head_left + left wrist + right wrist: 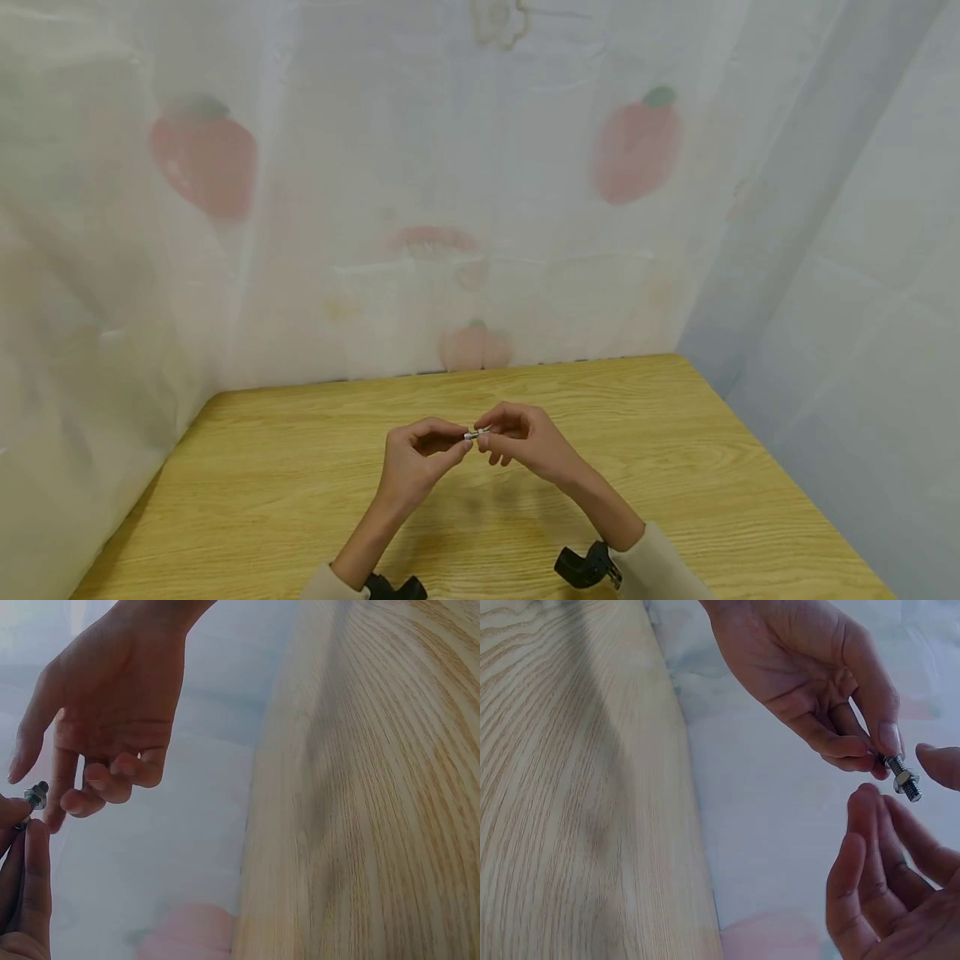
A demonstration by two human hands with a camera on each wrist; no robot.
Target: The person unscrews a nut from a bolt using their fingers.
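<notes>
Thumb and fingertips of my left hand (411, 457) pinch one end of a small silver threaded bolt (893, 763) above the table. A hex nut (905, 781) sits on the bolt near its free end, with what looks like a washer against it. My right hand (529, 442) is around that free end. Both wrist views show its thumb and index finger apart on either side of the nut, with a gap to the metal. The right hand's other fingers are loosely bent. Left fingers cover the bolt's other end.
Below both hands lies a wood-grain table (285, 483). Pale sheeting with faded strawberry prints (206, 158) hangs behind it and along both sides. Black wrist mounts (588, 567) sit at the light sleeves (660, 567).
</notes>
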